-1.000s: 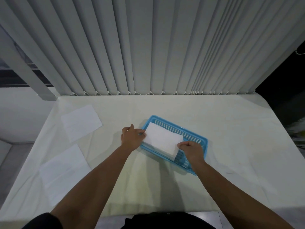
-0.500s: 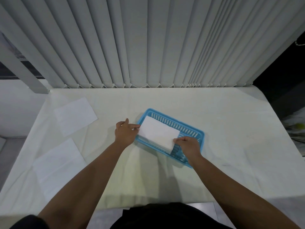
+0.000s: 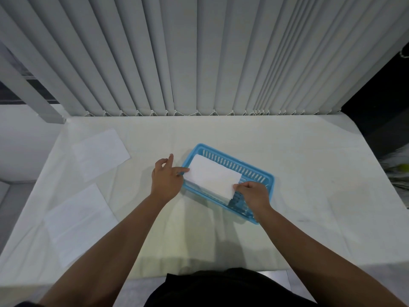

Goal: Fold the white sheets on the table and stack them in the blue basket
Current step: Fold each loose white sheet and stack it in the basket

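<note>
Well to the left of my left hand, two flat sheets [image 3: 100, 153] [image 3: 77, 222] of thin, matte white paper lie on the creased, cream-covered table [image 3: 309, 173], one beyond the other. My left hand [image 3: 167, 179] touches the folded sheet's [image 3: 213, 176] left edge with loose, spread fingers. The crisp rectangle sits in the slotted blue plastic basket [image 3: 254, 173] between my hands. My right hand [image 3: 253, 194] pinches its near right corner. No writing shows anywhere.

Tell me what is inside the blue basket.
The blue basket holds a folded white sheet, with edges of more folded sheets showing beneath it. How many lie under it is hidden. The right hand pinches its near corner; the left hand touches its left end.
</note>
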Tool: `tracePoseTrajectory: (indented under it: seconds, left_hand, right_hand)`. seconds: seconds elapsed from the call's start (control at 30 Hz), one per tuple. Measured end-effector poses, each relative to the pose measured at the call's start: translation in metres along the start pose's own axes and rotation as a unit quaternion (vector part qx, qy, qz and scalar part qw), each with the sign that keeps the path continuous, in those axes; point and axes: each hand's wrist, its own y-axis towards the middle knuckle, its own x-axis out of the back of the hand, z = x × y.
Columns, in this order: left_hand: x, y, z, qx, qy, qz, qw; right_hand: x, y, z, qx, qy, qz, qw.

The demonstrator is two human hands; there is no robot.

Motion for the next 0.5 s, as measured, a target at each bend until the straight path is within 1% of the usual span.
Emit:
tracePoseTrajectory:
  seconds: [0.03, 0.1, 0.3, 0.5]
  left_hand:
    - [0.001, -0.0018, -0.0006, -0.009, 0.005, -0.003, 1.0]
    - [0.0035, -0.0045, -0.0009, -0.012, 0.012, 0.017, 1.0]
    - [0.0038, -0.0019, 0.0007, 0.016, 0.021, 0.053, 0.998]
    - [0.0064, -0.0001, -0.0062, 0.028, 0.022, 0.057, 0.998]
  right_hand:
    - [-0.0002, 0.0007, -0.0004, 0.001, -0.005, 0.0, 1.0]
    - [-0.0004, 0.0015, -0.0006, 0.008, -0.016, 0.0, 1.0]
    - [-0.0002, 0.0008, 0.0001, 0.07, -0.081, 0.006, 0.994]
    - [-0.0009, 0.0016, -0.0004, 0.062, -0.078, 0.004, 0.995]
